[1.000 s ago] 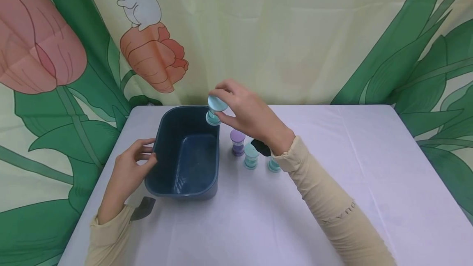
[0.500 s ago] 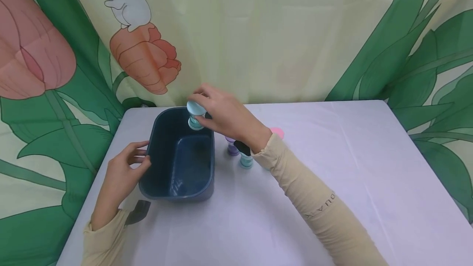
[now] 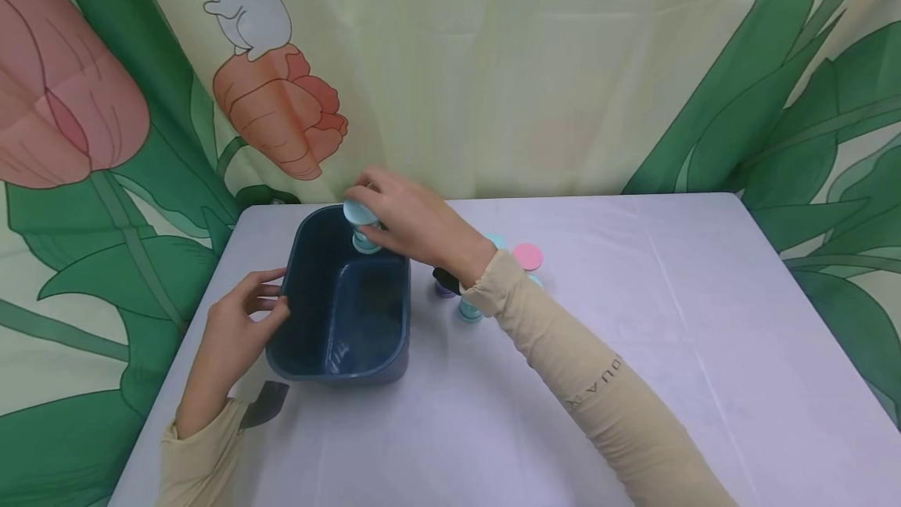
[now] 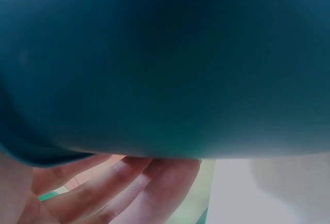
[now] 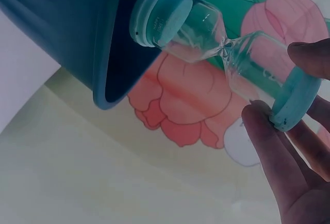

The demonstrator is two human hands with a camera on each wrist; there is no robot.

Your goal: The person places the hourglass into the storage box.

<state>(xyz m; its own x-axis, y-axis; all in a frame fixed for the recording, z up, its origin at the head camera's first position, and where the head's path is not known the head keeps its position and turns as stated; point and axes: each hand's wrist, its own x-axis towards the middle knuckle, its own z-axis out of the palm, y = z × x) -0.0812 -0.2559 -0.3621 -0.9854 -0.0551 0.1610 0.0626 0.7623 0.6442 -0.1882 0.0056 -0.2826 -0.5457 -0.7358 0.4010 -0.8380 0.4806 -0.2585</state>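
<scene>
My right hand [image 3: 397,213] pinches one cap of a small teal hourglass [image 3: 362,227] between thumb and fingers, over the bin's far right part. In the right wrist view, the hourglass [image 5: 221,46] has clear glass bulbs; its other cap overlaps the bin's mouth. A dark blue plastic bin [image 3: 394,362] stands on the white table; the floor I see in it is bare. My left hand [image 3: 235,327] holds the bin's left side, thumb at the rim. The left wrist view shows the fingers [image 4: 165,188] against the outer wall, the thumb hidden.
Right of the bin stand several more hourglasses, partly covered by my right arm: a teal one [image 3: 470,310], a purple one [image 3: 445,290] and one with a pink cap [image 3: 528,257]. A printed curtain [image 3: 493,84] hangs behind the white table [image 3: 598,429].
My right hand has carried the teal hourglass leftward from the bin's right rim to over its inside. The head view has shifted slightly. My left hand stays at the bin.
</scene>
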